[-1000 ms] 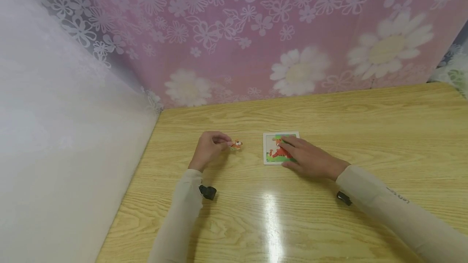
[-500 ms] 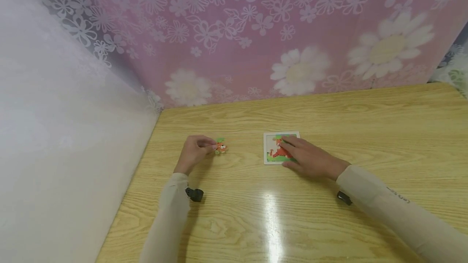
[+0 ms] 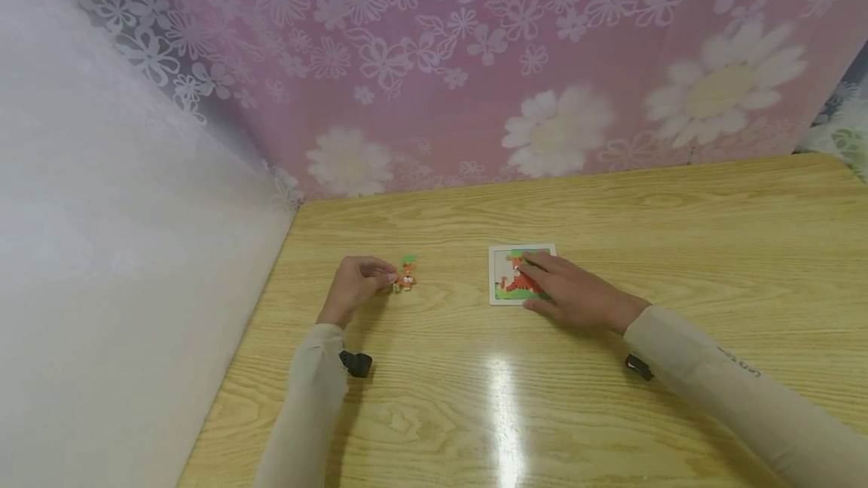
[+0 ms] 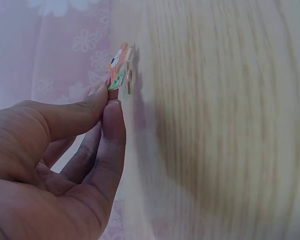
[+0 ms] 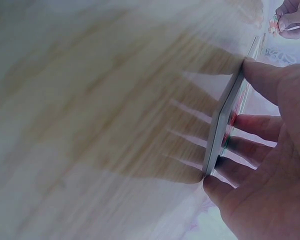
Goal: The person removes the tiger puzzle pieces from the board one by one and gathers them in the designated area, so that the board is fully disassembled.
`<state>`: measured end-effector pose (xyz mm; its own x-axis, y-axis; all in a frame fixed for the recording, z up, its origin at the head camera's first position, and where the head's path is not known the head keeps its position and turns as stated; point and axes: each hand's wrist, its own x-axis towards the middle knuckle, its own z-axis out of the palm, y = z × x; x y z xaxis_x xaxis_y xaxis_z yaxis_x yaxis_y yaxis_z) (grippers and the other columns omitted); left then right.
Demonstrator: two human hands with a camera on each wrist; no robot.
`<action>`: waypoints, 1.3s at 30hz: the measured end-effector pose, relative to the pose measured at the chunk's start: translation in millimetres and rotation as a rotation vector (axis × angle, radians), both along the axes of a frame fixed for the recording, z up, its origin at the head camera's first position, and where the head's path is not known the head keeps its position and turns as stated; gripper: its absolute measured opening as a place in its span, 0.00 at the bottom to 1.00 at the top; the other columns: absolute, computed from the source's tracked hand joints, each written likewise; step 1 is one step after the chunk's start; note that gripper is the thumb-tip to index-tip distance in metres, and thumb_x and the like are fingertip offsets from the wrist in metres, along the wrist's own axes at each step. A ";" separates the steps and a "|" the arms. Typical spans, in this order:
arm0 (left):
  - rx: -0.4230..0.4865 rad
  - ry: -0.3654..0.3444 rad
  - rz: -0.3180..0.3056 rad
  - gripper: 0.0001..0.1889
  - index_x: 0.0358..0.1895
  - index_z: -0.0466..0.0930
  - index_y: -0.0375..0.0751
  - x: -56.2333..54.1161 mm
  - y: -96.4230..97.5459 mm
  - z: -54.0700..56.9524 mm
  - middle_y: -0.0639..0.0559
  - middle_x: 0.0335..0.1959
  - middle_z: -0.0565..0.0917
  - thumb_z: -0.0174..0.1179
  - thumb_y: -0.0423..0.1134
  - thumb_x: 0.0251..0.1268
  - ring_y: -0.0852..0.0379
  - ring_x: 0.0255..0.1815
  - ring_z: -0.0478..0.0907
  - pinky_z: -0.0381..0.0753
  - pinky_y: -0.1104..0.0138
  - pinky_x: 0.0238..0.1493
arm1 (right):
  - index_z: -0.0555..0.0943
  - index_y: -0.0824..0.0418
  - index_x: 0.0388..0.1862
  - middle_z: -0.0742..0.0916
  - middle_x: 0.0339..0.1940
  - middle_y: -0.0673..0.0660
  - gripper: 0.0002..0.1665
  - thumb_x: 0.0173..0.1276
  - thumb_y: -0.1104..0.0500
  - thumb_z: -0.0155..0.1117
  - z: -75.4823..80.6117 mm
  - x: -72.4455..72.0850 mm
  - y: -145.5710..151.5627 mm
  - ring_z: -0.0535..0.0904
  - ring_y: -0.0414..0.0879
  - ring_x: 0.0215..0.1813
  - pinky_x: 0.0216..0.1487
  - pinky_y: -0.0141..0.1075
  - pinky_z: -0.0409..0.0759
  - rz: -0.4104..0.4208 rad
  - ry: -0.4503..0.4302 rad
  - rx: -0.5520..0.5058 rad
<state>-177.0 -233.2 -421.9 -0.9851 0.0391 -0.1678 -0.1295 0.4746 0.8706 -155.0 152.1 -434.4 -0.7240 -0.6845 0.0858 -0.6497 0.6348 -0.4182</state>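
Observation:
My left hand (image 3: 356, 285) pinches a small orange jigsaw piece (image 3: 407, 279) printed with an animal's face. In the left wrist view, thumb and fingertips hold this jigsaw piece (image 4: 116, 65) by one end, close to the tabletop. Right beside it shows a green-topped piece (image 3: 408, 258), partly hidden. My right hand (image 3: 576, 292) spreads over a white-framed jigsaw puzzle board (image 3: 492, 277) lying flat. In the right wrist view, thumb and little finger grip opposite edges of the board (image 5: 222, 117), while the middle fingers press on its face. The hand covers the board's right part; its upper left shows a pale gap.
The wooden table (image 3: 434, 398) carries both hands and the puzzle. A pink flowered curtain (image 3: 434, 81) hangs along its back edge, and a white wall (image 3: 136, 285) borders the left side. Dark wrist devices (image 3: 357, 364) sit under the sleeves.
My left hand has moved left with the piece, away from the board, and the piece has turned. A green-topped piece has come into sight beside it. The right hand and board have stayed put.

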 end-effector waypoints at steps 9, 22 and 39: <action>-0.011 -0.031 0.025 0.07 0.43 0.88 0.33 -1.7 7.4 -3.3 0.41 0.42 0.88 0.69 0.30 0.65 0.49 0.41 0.86 0.86 0.60 0.46 | 0.65 0.75 0.73 0.68 0.74 0.71 0.38 0.76 0.53 0.64 -0.5 -0.2 0.2 0.65 0.67 0.73 0.70 0.60 0.65 0.008 0.023 -0.005; -0.039 -0.007 0.021 0.06 0.42 0.89 0.33 -3.8 9.1 -8.5 0.42 0.42 0.88 0.69 0.31 0.64 0.50 0.40 0.86 0.86 0.62 0.44 | 0.66 0.75 0.73 0.68 0.74 0.72 0.37 0.76 0.52 0.63 1.0 0.7 0.4 0.64 0.68 0.74 0.71 0.61 0.63 0.003 0.011 -0.002; -0.147 0.093 -0.160 0.10 0.46 0.88 0.34 -7.3 64.5 6.1 0.46 0.40 0.87 0.71 0.33 0.64 0.50 0.37 0.85 0.86 0.59 0.40 | 0.65 0.74 0.74 0.67 0.75 0.71 0.40 0.75 0.51 0.65 -5.4 -2.1 0.7 0.62 0.67 0.75 0.72 0.61 0.61 -0.011 -0.001 0.006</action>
<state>-184.3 -168.7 -415.8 -0.9797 0.1782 -0.0921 0.0353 0.6053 0.7952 -157.2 152.8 -439.8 -0.7318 -0.6768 0.0806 -0.6420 0.6448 -0.4148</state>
